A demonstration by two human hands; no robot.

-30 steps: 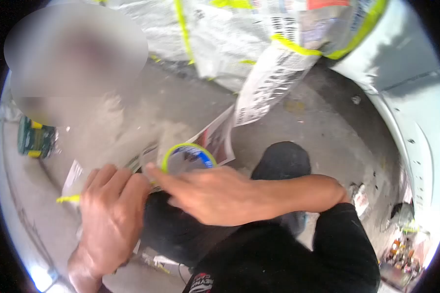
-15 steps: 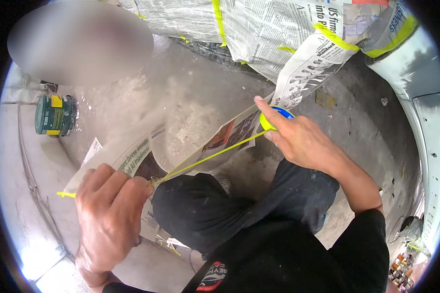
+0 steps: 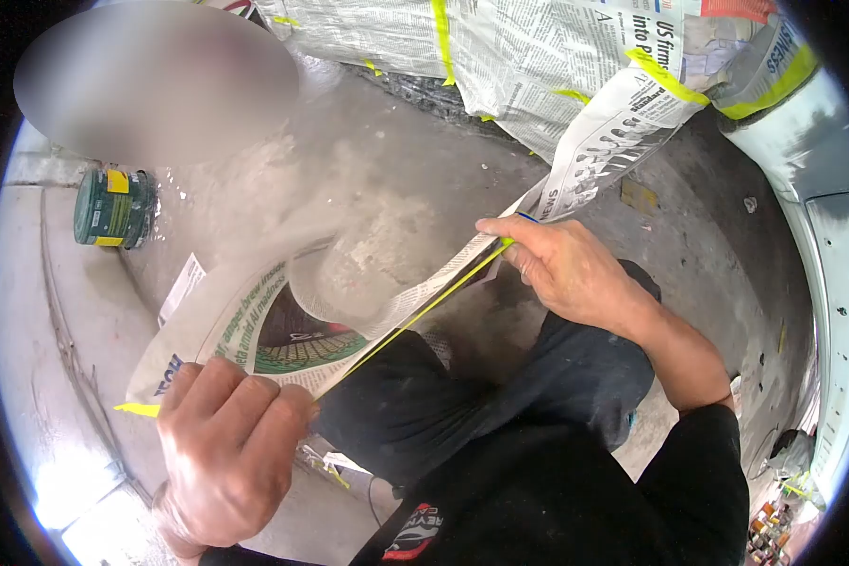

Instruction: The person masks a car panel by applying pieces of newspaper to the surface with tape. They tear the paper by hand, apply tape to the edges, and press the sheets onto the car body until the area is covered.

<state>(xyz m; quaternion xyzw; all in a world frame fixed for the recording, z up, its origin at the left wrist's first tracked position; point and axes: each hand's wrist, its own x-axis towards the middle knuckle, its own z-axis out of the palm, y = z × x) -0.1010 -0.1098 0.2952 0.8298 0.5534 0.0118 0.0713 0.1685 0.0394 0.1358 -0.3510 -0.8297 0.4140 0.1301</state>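
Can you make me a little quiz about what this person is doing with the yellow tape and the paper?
1. True or false: the tape stretched between the left hand and the right hand is red.
2. What colour is the can at the far left? A green, B red, C white.
3. Fill in: the left hand grips the edge of a ____.
Key: 1 false, it is yellow; 2 A; 3 newspaper.
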